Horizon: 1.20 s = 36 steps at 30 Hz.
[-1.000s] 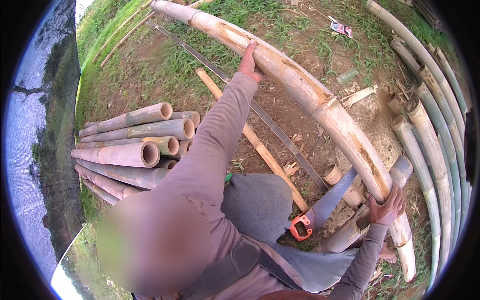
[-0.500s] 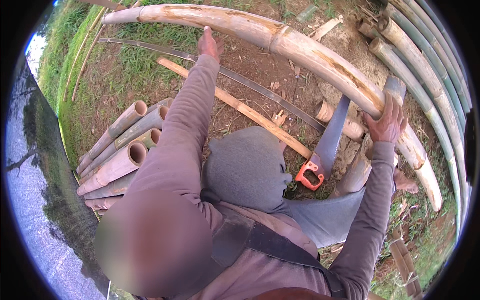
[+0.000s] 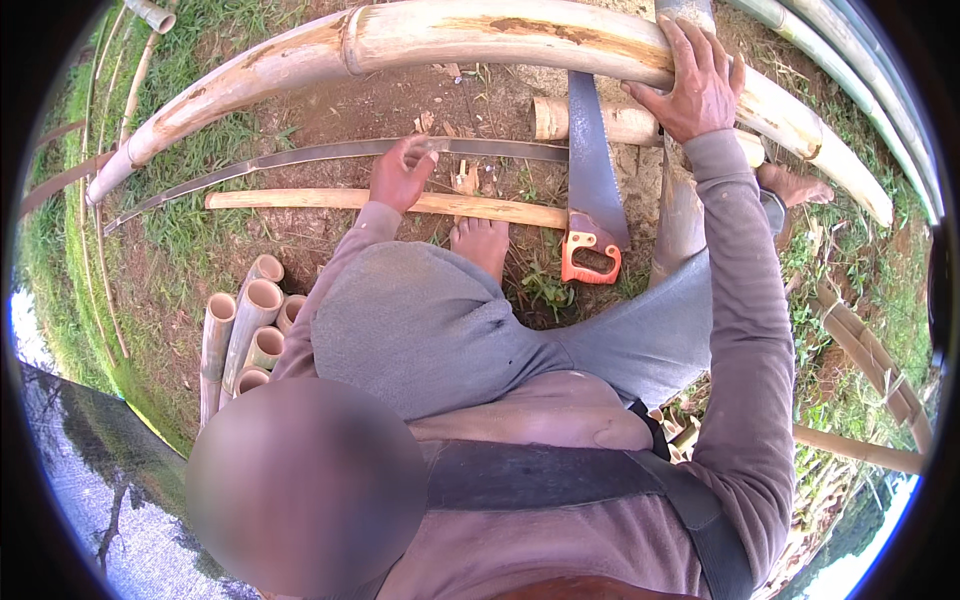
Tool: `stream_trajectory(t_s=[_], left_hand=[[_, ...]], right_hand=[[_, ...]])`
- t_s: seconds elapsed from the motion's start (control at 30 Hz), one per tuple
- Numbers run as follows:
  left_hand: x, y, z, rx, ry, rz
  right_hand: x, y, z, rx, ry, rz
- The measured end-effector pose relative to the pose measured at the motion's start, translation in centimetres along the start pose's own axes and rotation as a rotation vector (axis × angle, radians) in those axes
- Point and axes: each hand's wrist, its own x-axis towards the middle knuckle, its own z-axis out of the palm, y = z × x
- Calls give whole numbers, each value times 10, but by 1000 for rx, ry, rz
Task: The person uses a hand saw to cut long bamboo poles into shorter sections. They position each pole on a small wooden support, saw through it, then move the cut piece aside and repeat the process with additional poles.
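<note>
We look down over a crouching person working on bare soil and grass. Our right hand (image 3: 695, 85) lies palm-down with fingers spread over the thick, pale, curved bamboo pole (image 3: 480, 35) that arches across the far side of the scene from left to right; the hand presses on it rather than closing round it. Our left hand (image 3: 403, 172) reaches forward to the long, thin, grey split bamboo strip (image 3: 300, 157) lying on the ground just near of the big pole; fingers are loosely curled at the strip, but we cannot tell whether they actually grip it or only touch it. Just near of that strip lies a flat, pale yellow bamboo slat (image 3: 330, 200), running left to right under the left wrist. A hand saw with a grey blade and orange handle (image 3: 592, 200) rests on the ground to the right of the slat, blade pointing far, handle near. A short cut bamboo section (image 3: 600, 120) lies beneath the pole, behind the saw blade. A bare foot (image 3: 482, 245) stands beside the slat. On the left, near side, a stack of hollow cut bamboo tubes (image 3: 250, 330) lies with open ends up.
</note>
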Motion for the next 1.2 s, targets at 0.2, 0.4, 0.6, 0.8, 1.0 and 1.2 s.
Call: stream_trajectory(t_s=[0.2, 0.4, 0.6, 0.8, 1.0, 1.2], left_hand=[[1, 13, 14, -42, -67, -30], [3, 20, 14, -50, -47, 26], [-12, 10, 8, 194, -76, 108], [-41, 6, -3, 723, -262, 496], [-48, -8, -6, 698, -372, 462], [-71, -20, -55, 768, -457, 343]], right_hand=[[21, -11, -32, 6, -57, 142], [35, 1, -2, 100, 15, 326], [35, 5, -3, 127, -31, 313], [15, -11, -12, 99, 218, 176], [-3, -20, 5, 7, 41, 95], [28, 16, 21, -49, 12, -82]])
